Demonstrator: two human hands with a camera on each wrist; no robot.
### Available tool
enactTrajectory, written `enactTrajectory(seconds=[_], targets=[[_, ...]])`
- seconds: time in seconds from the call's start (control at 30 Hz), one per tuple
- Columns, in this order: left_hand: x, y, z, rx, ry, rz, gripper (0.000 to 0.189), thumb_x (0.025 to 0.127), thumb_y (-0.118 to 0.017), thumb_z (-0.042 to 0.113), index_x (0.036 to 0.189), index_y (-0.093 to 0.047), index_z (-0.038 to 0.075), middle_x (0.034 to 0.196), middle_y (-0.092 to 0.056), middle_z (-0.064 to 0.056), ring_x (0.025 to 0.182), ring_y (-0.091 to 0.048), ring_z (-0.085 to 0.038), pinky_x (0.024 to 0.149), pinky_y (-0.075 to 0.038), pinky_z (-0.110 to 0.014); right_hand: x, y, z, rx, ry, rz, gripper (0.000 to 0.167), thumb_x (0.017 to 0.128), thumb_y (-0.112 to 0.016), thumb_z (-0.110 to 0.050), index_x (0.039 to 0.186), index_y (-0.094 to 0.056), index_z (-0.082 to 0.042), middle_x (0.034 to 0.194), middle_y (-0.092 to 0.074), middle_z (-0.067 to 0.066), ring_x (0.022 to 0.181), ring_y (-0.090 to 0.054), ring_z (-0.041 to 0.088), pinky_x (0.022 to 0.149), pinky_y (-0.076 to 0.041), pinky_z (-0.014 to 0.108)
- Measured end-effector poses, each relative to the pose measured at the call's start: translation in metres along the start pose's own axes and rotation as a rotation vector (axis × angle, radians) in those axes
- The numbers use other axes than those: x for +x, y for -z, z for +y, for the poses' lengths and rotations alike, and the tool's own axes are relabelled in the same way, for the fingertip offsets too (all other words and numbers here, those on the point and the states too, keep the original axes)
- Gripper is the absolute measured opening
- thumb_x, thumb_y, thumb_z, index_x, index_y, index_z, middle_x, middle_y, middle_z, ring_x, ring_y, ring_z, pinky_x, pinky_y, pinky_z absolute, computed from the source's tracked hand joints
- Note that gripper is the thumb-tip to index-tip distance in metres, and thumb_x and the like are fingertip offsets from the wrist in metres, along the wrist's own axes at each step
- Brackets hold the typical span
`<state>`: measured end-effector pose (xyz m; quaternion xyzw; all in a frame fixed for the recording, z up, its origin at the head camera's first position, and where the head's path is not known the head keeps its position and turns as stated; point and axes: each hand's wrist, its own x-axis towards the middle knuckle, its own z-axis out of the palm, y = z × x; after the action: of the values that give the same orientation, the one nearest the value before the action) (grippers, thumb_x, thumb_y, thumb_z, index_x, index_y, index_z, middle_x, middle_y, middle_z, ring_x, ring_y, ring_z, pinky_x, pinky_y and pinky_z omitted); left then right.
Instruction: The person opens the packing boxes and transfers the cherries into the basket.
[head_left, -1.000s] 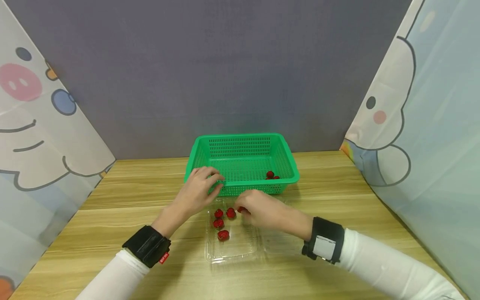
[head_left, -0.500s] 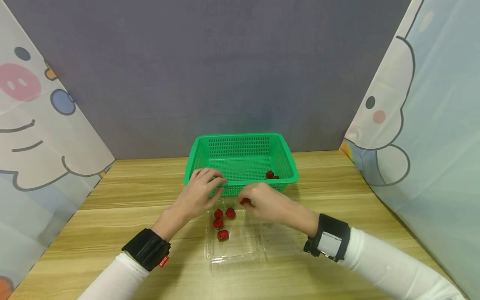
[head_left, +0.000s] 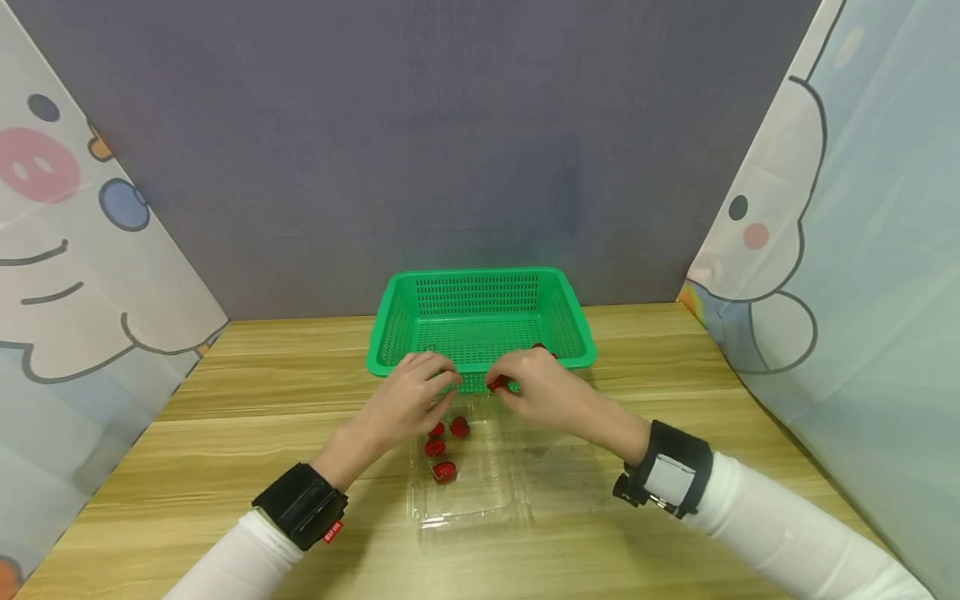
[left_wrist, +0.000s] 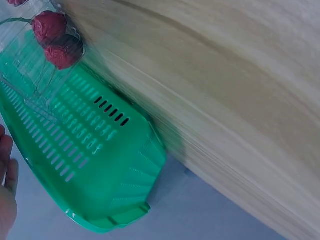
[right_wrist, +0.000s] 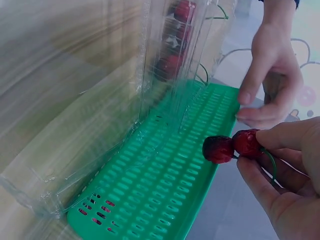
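Observation:
My right hand (head_left: 543,387) pinches a pair of dark red cherries (right_wrist: 247,144) with green stems between thumb and fingertips, at the front wall of the green basket (head_left: 480,367). Facing it, my left hand (head_left: 408,396) hovers over the far left of the clear plastic box (head_left: 468,521), fingers loosely bent and holding nothing. Several more cherries (head_left: 445,472) lie in the left part of that box. Inside the basket, a few red cherries (head_left: 538,345) show at the front right, partly hidden by my right hand.
The basket stands behind the box, near the grey back wall (head_left: 480,150). Wood-grain table (head_left: 285,367) extends to both sides. Printed cartoon curtains (head_left: 862,292) border the left and right. What looks like the box's clear lid (head_left: 562,479) lies flat at its right.
My right hand has lifted the cherries out of the box and carried them away from me to the basket's front rim. My left hand has shifted slightly right and nearer to me.

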<state>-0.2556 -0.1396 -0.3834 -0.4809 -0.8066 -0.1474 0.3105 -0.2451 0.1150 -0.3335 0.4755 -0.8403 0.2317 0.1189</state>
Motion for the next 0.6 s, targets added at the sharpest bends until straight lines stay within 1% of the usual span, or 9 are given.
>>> enactTrajectory(seconds=[0.07, 0.17, 0.37, 0.47, 0.53, 0.6], targets=[[0.000, -0.001, 0.001, -0.011, -0.024, -0.012, 0.018, 0.083, -0.081, 0.001, 0.098, -0.072, 0.007, 0.101, -0.067, -0.004, 0.097, -0.063, -0.024, 0.081, -0.053, -0.039, 0.000, 0.002, 0.001, 0.010, -0.006, 0.013, 0.011, 0.089, -0.074, 0.005, 0.097, -0.075, -0.003, 0.093, -0.074, 0.005, 0.084, -0.070, 0.016, 0.074, -0.059, 0.028], [0.000, -0.004, 0.003, 0.000, -0.060, -0.034, 0.019, 0.082, -0.082, 0.002, 0.097, -0.071, 0.008, 0.099, -0.066, -0.003, 0.093, -0.063, -0.022, 0.077, -0.053, -0.036, 0.001, 0.005, 0.002, 0.026, -0.011, 0.026, 0.009, 0.091, -0.073, 0.004, 0.096, -0.076, -0.003, 0.092, -0.074, 0.006, 0.085, -0.071, 0.015, 0.073, -0.059, 0.027], [0.003, -0.007, 0.011, 0.025, -0.112, -0.100, 0.014, 0.084, -0.081, 0.003, 0.092, -0.070, 0.008, 0.094, -0.064, -0.002, 0.085, -0.060, -0.019, 0.078, -0.053, -0.031, 0.000, 0.007, 0.004, 0.054, -0.035, 0.030, 0.011, 0.090, -0.073, 0.004, 0.095, -0.076, -0.005, 0.091, -0.075, 0.003, 0.084, -0.071, 0.013, 0.073, -0.058, 0.023], [0.004, -0.007, 0.015, 0.038, -0.115, -0.168, 0.012, 0.087, -0.080, 0.005, 0.090, -0.069, 0.009, 0.092, -0.063, -0.001, 0.083, -0.059, -0.018, 0.078, -0.053, -0.030, -0.001, 0.009, 0.003, 0.066, -0.050, 0.026, 0.011, 0.090, -0.073, 0.004, 0.096, -0.076, -0.005, 0.092, -0.075, 0.004, 0.085, -0.071, 0.014, 0.074, -0.058, 0.022], [0.004, -0.007, 0.018, 0.044, -0.103, -0.236, 0.011, 0.089, -0.079, 0.008, 0.090, -0.069, 0.009, 0.091, -0.063, 0.000, 0.083, -0.059, -0.018, 0.078, -0.054, -0.029, -0.001, 0.011, 0.002, 0.067, -0.060, 0.025, 0.011, 0.090, -0.073, 0.003, 0.096, -0.077, -0.006, 0.092, -0.075, 0.004, 0.085, -0.071, 0.014, 0.074, -0.058, 0.021], [0.003, -0.007, 0.021, 0.047, -0.085, -0.320, 0.008, 0.091, -0.078, 0.010, 0.092, -0.069, 0.010, 0.093, -0.063, 0.000, 0.085, -0.059, -0.017, 0.078, -0.054, -0.029, -0.002, 0.012, 0.001, 0.072, -0.065, 0.025, 0.011, 0.090, -0.074, 0.003, 0.097, -0.077, -0.005, 0.093, -0.075, 0.004, 0.086, -0.071, 0.014, 0.075, -0.057, 0.020]])
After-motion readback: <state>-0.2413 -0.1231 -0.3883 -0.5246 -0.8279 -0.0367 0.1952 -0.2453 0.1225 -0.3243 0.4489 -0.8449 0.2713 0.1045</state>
